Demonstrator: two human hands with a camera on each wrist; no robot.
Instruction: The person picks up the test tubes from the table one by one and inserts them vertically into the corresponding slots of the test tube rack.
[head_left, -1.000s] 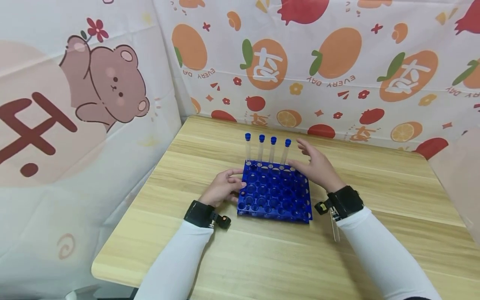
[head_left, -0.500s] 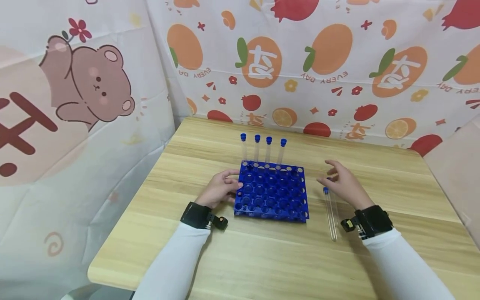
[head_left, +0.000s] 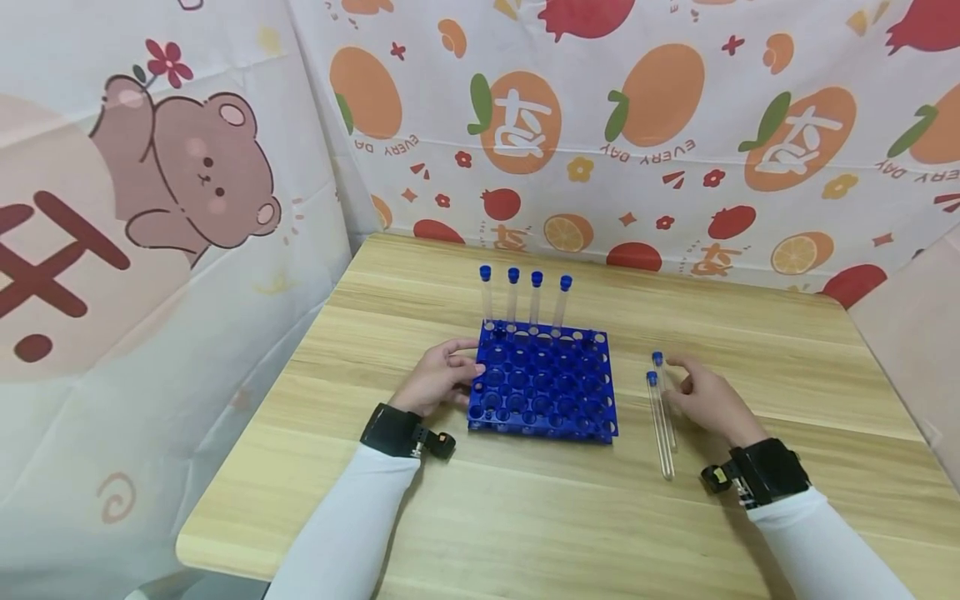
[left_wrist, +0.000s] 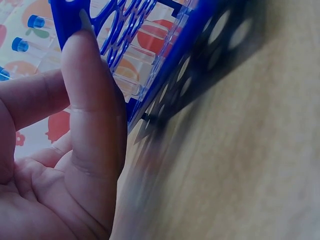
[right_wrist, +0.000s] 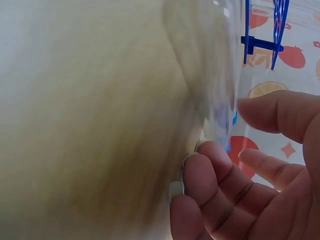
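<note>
Capped tubes (head_left: 660,427) right of frame centre, long axes top-to-bottom | right hand (head_left: 708,406) nearer, just rightward, fingers parted, ungripping | left hand (head_left: 437,379) pinches rack (head_left: 545,382)

Both of the person's forearms reach forward and inward, the left arm (head_left: 348,521) and right arm (head_left: 825,542) well apart. The left hand (head_left: 438,379) is gripping, its thumb (left_wrist: 92,115) stretched nearly straight; the other fingers are partly hidden, so their exact bend is hard to judge. The right hand (head_left: 708,400) holds its fingers (right_wrist: 202,175) softly bent, a gap dividing them from the thumb.
</note>
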